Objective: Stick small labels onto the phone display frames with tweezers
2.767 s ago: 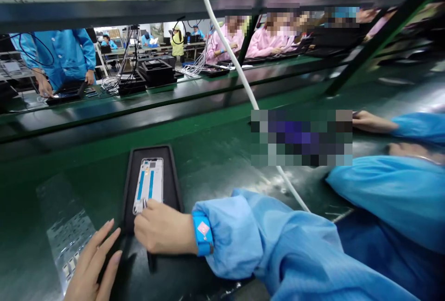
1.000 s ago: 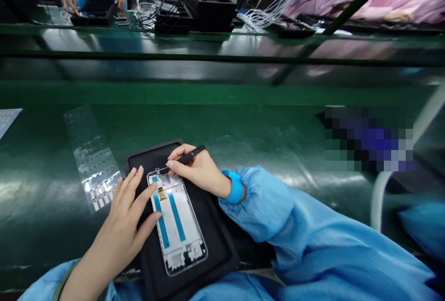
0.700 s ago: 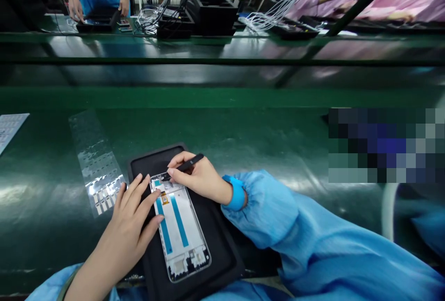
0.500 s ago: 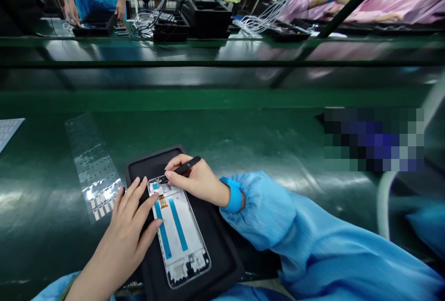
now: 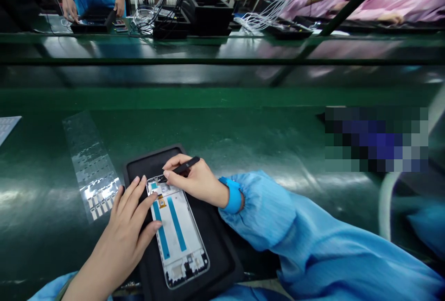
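A white phone frame [image 5: 179, 236] with two blue strips lies in a black tray [image 5: 215, 250] on the green bench. My left hand [image 5: 125, 236] rests flat on the frame's left edge, fingers stretched out. My right hand [image 5: 193, 180] pinches black tweezers [image 5: 179, 170], whose tip touches the frame's top end. A blue wrist strap [image 5: 233, 194] sits on my right wrist.
A clear film strip [image 5: 92, 166] with small white labels lies left of the tray. A white sheet [image 5: 7, 125] shows at the far left edge. A pixelated patch [image 5: 375, 139] lies to the right. Beyond the green belt [image 5: 208, 97], other people work at black trays [image 5: 208, 14].
The view swung down and the tray with the frame came closer. My right hand took up the tweezers at the frame's top; over the last second both hands barely shifted.
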The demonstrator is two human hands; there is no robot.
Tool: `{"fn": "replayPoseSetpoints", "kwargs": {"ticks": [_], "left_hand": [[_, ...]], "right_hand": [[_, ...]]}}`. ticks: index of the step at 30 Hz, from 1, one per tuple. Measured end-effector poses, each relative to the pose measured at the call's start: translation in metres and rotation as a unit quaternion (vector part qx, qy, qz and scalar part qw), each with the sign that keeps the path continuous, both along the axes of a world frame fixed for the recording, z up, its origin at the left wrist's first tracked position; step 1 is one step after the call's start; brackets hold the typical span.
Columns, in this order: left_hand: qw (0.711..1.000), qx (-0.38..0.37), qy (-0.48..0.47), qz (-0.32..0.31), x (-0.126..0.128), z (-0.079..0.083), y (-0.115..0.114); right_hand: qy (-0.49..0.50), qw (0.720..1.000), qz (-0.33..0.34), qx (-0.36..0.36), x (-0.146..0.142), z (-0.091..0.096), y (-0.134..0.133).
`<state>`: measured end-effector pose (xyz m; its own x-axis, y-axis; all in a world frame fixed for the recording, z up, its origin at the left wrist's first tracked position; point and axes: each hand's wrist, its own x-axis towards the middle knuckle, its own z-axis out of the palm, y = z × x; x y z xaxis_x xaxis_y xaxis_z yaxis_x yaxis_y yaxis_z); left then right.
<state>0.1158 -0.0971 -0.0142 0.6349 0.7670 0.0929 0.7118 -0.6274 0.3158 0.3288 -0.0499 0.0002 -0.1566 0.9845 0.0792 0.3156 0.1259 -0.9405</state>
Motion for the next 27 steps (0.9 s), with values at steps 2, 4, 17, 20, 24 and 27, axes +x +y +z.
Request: {"fn": "replayPoseSetpoints", "kwargs": {"ticks": [2,4,17,20,24,27], "left_hand": [[1.0,0.002,-0.004,0.001,0.0001,0.0001,0.0002],[1.0,0.002,-0.005,0.0,0.0005,0.0003,0.0007],[1.0,0.0,0.005,-0.003,0.0012,0.0019,0.0004],[1.0,-0.002,0.0,-0.001,0.0019,0.0023,0.0006],[1.0,-0.005,-0.003,0.0,0.001,0.0024,0.0004],[1.0,-0.008,-0.009,0.0,0.0,0.0024,0.0]], "right_hand": [[0.003,1.0,0.0,-0.007,0.0002,-0.0008,0.0],[0.006,1.0,0.005,-0.013,0.0006,-0.0017,0.0],[-0.007,1.0,0.008,0.006,0.0001,0.0015,0.0002],[-0.009,1.0,0.011,0.015,0.0002,0.0009,0.0008],[-0.002,1.0,0.014,0.017,-0.0001,0.0002,0.001],[-0.012,1.0,0.017,0.022,0.0001,0.0004,0.0008]]}}
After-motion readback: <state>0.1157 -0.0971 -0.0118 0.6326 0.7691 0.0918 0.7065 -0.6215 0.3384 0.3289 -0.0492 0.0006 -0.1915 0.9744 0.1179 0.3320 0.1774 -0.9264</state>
